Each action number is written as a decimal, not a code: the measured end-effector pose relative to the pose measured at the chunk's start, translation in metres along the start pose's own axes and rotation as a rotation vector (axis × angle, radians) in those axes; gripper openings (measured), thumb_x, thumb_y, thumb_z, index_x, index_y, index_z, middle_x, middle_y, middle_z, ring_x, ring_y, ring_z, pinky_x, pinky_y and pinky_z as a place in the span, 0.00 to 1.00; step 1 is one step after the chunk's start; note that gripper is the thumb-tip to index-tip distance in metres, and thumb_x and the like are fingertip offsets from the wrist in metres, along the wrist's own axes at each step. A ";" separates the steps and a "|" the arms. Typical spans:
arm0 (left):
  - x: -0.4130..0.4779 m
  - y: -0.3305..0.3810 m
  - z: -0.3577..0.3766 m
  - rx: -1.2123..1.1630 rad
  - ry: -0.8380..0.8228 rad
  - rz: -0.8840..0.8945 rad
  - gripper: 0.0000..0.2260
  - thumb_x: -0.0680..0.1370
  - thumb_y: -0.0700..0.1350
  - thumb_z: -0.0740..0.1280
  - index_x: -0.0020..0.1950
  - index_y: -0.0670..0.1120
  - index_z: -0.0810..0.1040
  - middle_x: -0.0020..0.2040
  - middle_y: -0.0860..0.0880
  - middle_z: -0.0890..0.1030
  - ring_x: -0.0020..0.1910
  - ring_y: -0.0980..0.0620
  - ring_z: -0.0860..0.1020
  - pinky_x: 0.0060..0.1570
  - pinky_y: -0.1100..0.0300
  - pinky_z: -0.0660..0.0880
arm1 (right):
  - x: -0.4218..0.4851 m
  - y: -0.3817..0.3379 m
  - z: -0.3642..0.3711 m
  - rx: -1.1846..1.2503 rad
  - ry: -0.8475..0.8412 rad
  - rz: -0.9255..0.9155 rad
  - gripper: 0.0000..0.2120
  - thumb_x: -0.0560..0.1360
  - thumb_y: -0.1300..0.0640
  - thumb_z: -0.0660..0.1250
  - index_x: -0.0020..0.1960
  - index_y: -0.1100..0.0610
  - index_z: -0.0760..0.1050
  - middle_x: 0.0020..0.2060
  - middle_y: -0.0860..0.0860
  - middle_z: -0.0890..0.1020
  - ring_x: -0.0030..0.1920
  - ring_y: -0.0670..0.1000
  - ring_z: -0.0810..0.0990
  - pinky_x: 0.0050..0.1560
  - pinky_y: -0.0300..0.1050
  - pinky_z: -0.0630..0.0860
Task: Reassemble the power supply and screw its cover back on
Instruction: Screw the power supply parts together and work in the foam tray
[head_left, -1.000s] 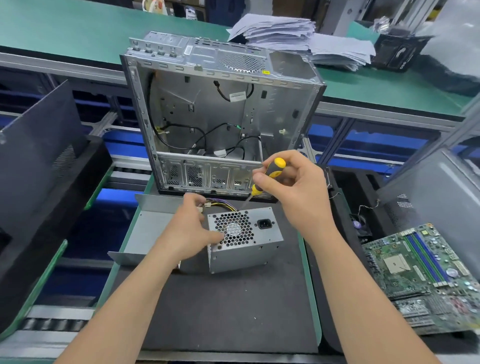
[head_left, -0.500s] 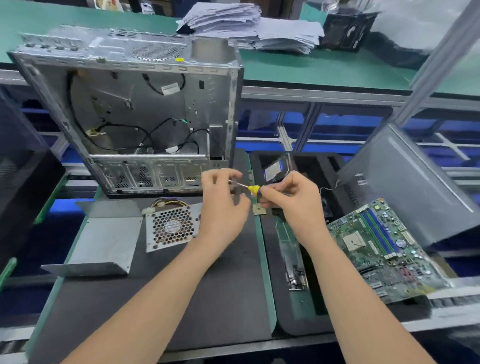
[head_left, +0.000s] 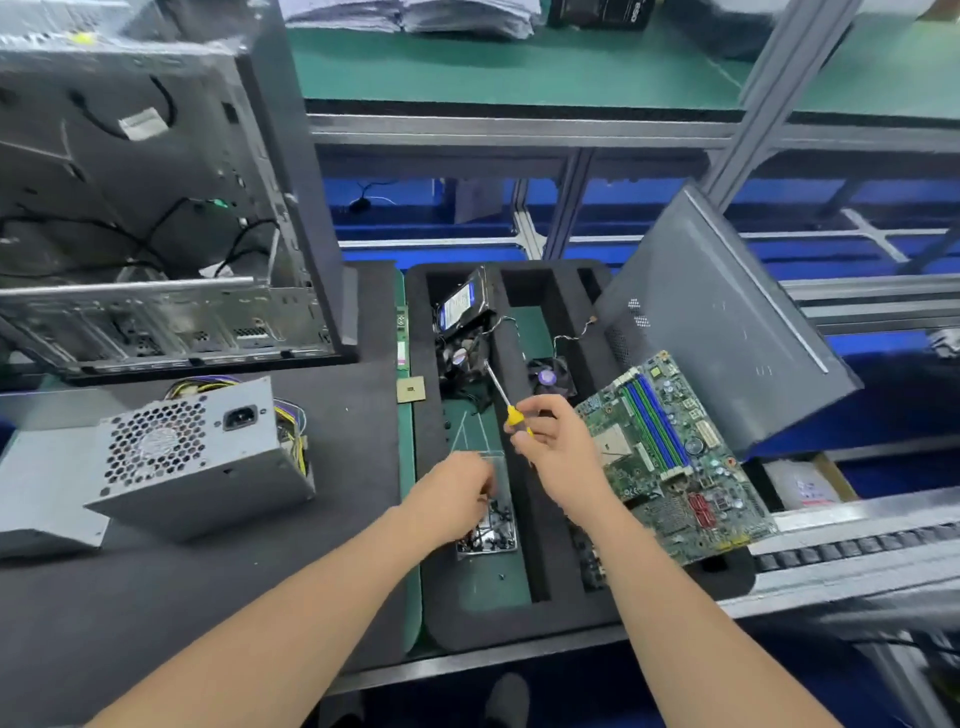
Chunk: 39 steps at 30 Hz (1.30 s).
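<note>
- Power supply (head_left: 200, 457): lies on the dark tabletop (head_left: 208, 597) at 9 o'clock in the view. Its fan grille and socket face the person, and coloured wires bunch at its far side. No hand touches it.
- The bent grey cover (head_left: 41, 483) sits just beside it, further toward 9 o'clock, cut off by the frame edge.
- An open computer case (head_left: 156, 208) stands at 10 o'clock, close behind the unit, walling off its far side.
- A black foam tray (head_left: 519, 618) lies from the centre toward 5 o'clock. It holds a hard drive (head_left: 460, 306) and a small fan (head_left: 550, 376) near 12 o'clock.
- A motherboard (head_left: 675, 457) rests tilted at 3 o'clock, with a grey side panel (head_left: 727, 322) beyond it at 2 o'clock.
- The left hand (head_left: 452, 499) reaches, fingers curled, into a small clear screw dish (head_left: 491, 535) in the tray. Whether it pinches a screw cannot be told.
- The right hand (head_left: 556, 452) grasps a yellow-handled screwdriver (head_left: 503, 395), its shaft pointing to 11 o'clock over the tray.
- Bare mat lies open at 7 o'clock, from the unit to the near tabletop edge.
</note>
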<state>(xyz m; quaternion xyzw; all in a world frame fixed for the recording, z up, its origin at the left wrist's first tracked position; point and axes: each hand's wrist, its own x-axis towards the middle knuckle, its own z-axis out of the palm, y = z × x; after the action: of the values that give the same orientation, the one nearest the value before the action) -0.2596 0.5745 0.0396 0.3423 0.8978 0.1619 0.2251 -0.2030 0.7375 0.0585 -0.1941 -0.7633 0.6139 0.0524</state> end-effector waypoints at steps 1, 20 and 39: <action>0.006 0.001 0.007 0.082 -0.035 -0.006 0.11 0.78 0.34 0.65 0.57 0.44 0.83 0.56 0.45 0.82 0.55 0.44 0.81 0.55 0.50 0.79 | 0.000 0.008 -0.002 -0.066 -0.030 -0.015 0.17 0.79 0.68 0.67 0.61 0.49 0.75 0.52 0.51 0.85 0.54 0.55 0.85 0.62 0.58 0.80; 0.051 0.010 0.045 0.557 -0.069 -0.057 0.13 0.78 0.35 0.66 0.60 0.46 0.76 0.54 0.49 0.83 0.51 0.47 0.85 0.38 0.55 0.70 | 0.008 0.045 -0.013 -0.027 -0.106 -0.073 0.16 0.79 0.52 0.74 0.62 0.46 0.72 0.52 0.50 0.81 0.50 0.50 0.84 0.46 0.47 0.83; 0.052 0.004 0.046 0.374 -0.136 -0.033 0.07 0.79 0.39 0.67 0.57 0.47 0.75 0.54 0.50 0.80 0.47 0.46 0.81 0.38 0.53 0.77 | 0.010 0.048 -0.013 0.020 -0.102 -0.033 0.15 0.78 0.51 0.73 0.62 0.45 0.72 0.55 0.51 0.82 0.53 0.51 0.86 0.46 0.44 0.82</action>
<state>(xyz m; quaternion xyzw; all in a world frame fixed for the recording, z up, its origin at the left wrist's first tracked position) -0.2682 0.6196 -0.0127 0.3737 0.9003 -0.0348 0.2203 -0.1973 0.7613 0.0138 -0.1495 -0.7620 0.6295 0.0252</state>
